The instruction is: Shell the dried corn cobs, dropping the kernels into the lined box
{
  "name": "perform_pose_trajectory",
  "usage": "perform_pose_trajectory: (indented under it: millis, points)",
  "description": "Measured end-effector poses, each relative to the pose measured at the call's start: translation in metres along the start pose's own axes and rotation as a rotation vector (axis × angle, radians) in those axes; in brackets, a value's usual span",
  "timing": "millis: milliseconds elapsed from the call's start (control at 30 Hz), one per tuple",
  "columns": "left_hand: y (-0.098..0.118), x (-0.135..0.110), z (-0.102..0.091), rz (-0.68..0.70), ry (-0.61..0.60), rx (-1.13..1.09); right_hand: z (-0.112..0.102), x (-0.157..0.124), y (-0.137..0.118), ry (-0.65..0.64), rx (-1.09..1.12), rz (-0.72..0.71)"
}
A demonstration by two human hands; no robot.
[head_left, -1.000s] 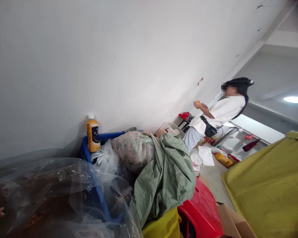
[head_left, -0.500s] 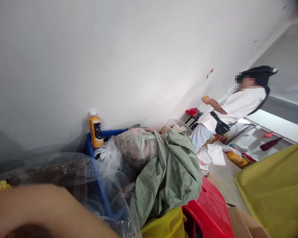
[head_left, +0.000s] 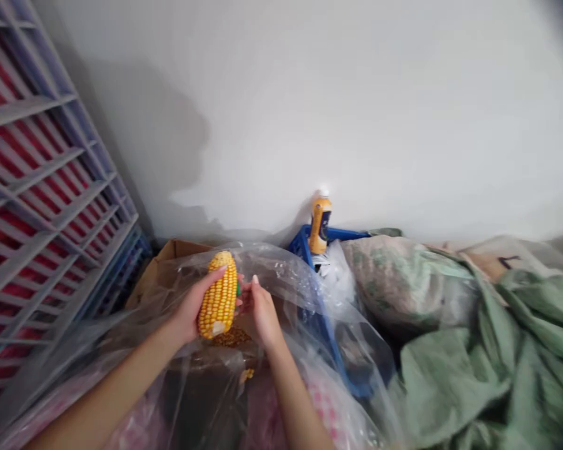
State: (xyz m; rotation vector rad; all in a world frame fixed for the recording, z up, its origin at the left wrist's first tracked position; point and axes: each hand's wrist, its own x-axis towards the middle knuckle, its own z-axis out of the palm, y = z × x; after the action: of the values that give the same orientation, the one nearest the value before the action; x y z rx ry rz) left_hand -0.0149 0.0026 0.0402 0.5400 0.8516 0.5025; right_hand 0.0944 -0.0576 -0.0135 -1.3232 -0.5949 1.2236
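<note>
My left hand [head_left: 191, 307] grips a yellow corn cob [head_left: 218, 295], held upright above a clear plastic bag [head_left: 281, 281]. My right hand [head_left: 261, 310] is just right of the cob, fingers curled against its side near a small green bit; what it pinches is too small to make out. Loose yellow kernels [head_left: 232, 337] lie in the bag below the cob, inside a cardboard box [head_left: 166, 256].
A grey and red stack of crates [head_left: 37, 194] stands at the left. A blue crate [head_left: 304, 240] with an orange drink bottle [head_left: 319, 222] sits against the white wall. Green woven sacks [head_left: 450, 331] are piled at the right.
The view has swung left, away from the other person at the far end. Both my hands have come into view holding the corn cob over the plastic bag.
</note>
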Motion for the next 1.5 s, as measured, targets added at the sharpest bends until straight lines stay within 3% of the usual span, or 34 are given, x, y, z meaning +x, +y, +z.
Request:
perform_pose_trajectory:
  millis: [133,500,767,933,1100,1267,1500]
  points:
    - [0.0,0.005,-0.004,-0.042,-0.016,-0.026,0.005,0.003,-0.006,-0.1,0.156,0.096]
    - [-0.006,0.019,-0.005,-0.092,-0.042,-0.009,-0.012,0.008,-0.017,-0.094,0.113,0.206]
    - [-0.004,0.027,-0.003,-0.013,0.029,-0.076,-0.028,0.005,-0.023,-0.051,0.049,0.14]
    - [-0.003,0.029,-0.004,0.003,0.088,-0.138,-0.028,0.006,-0.018,-0.117,0.074,0.054]
    - [-0.004,0.032,-0.004,0.03,0.172,-0.19,-0.022,0.0,-0.013,-0.054,-0.192,-0.079]
    - [-0.008,0.038,-0.009,0.057,0.223,-0.22,-0.013,-0.012,-0.016,-0.22,-0.498,-0.188]
    - [-0.01,0.042,-0.011,0.008,0.232,-0.215,-0.018,-0.014,-0.017,-0.33,-0.584,-0.21]
